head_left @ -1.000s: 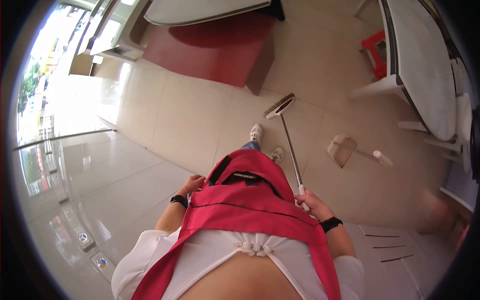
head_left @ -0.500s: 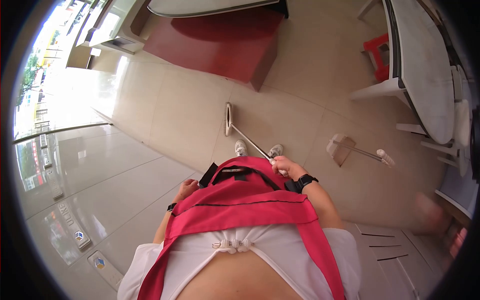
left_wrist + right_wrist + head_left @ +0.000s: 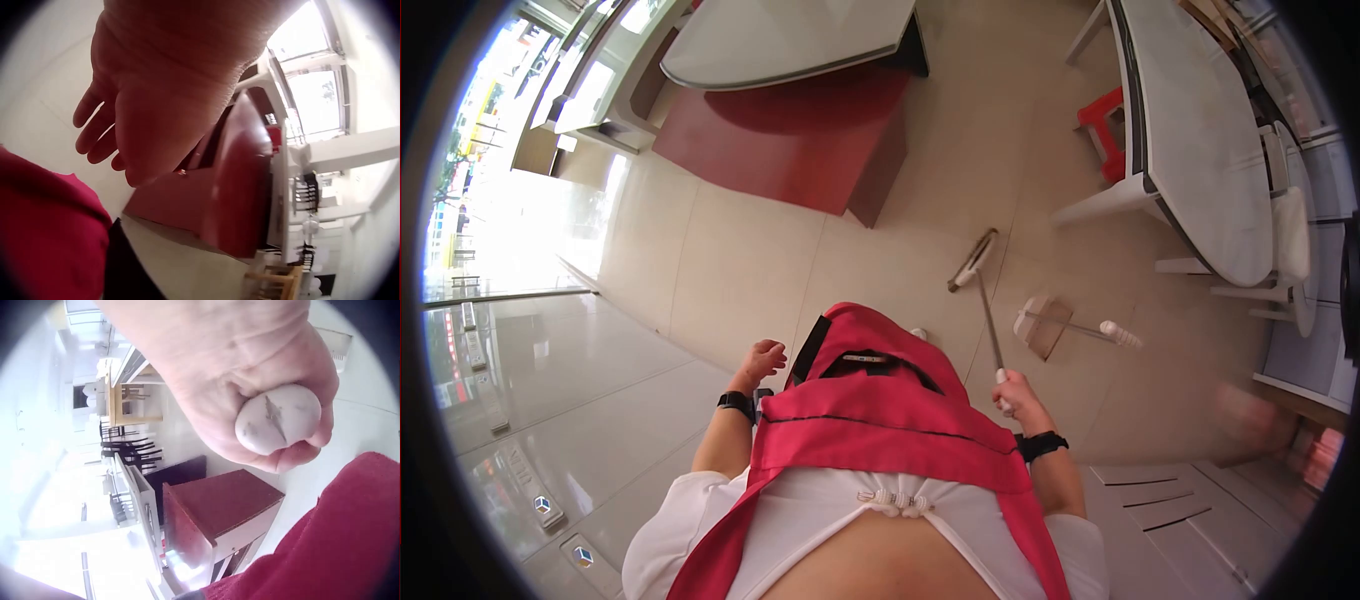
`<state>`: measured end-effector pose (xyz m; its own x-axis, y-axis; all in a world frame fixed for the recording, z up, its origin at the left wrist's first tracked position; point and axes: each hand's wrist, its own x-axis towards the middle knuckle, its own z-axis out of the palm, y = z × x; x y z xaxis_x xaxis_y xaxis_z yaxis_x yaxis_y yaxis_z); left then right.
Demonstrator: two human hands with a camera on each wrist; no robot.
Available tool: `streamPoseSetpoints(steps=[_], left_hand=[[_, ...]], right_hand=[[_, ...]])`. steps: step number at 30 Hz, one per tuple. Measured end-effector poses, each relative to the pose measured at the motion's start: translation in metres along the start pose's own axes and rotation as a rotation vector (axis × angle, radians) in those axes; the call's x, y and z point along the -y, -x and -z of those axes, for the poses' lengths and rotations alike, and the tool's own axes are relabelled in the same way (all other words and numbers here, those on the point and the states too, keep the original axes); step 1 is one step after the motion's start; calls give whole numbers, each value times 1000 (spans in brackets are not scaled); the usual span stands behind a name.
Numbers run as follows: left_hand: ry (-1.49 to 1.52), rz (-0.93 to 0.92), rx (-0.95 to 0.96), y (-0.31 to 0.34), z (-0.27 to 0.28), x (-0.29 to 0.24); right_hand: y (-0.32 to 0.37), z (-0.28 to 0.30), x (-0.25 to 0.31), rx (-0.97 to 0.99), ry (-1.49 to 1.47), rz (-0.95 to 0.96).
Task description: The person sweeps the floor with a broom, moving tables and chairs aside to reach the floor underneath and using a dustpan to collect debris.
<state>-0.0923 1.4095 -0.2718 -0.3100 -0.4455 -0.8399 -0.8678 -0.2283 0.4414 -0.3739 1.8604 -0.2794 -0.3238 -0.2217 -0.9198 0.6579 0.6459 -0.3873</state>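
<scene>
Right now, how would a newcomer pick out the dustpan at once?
Look to the long pale-topped table at the head view's right. On the floor left of it, beside the broom in the right hand, is the dustpan. Unlike the broom, it ends in a pan, not a brush, and no hand holds it.

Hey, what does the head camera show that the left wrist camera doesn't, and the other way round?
Only the head view shows the right hand gripping the broom, and the dustpan on the floor. Only the left wrist view shows black chairs in the background. Both show the left hand with nothing in it, the red apron and the dark red counter.
</scene>
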Motion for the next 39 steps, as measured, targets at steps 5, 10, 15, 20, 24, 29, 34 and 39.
streamPoseSetpoints(steps=[5, 10, 15, 20, 24, 29, 34, 39], left_hand=[[-16, -337, -76, -7, 9, -97], [-234, -640, -97, -42, 10, -215], [-352, -778, -126, -46, -9, -354], [-487, -947, -133, -97, -16, -465], [-677, -937, -165, -155, -39, -534], [-914, -685, -303, -226, -60, -637], [-903, -512, -529, -286, -77, -677], [-1031, -609, -769, -295, -98, -671]], right_hand=[[-24, -13, 62, 145, -88, 168], [-136, -10, 159, 205, -134, 176], [-153, 54, 209, 59, -239, 128], [-108, 75, 267, -16, -226, 33], [-95, 72, 299, -20, -182, 85], [-87, 99, 375, 108, -263, 123], [-160, 113, 470, 249, -180, 194], [-260, 112, 555, 379, -90, 238]])
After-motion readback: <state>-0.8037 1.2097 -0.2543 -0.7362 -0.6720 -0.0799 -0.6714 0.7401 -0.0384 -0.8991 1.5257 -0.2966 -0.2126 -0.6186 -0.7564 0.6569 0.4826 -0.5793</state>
